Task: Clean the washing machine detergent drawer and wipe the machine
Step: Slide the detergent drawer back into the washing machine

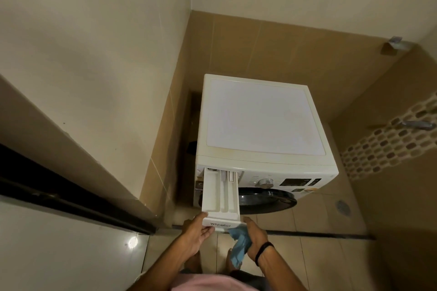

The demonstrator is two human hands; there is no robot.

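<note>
A white washing machine point(264, 116) stands in the corner of a tiled room. Its detergent drawer point(220, 194) is pulled far out of the top left of the machine's front. The left hand point(197, 231) holds the left end of the drawer's front. The right hand point(256, 234) holds a blue cloth point(238, 243), and its thumb touches the drawer's right end. The round dark door point(267, 201) sits just beside the drawer.

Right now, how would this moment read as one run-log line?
detergent drawer: extended far from washing machine | left hand: grips its front | right hand: holds blue cloth beside it
</note>
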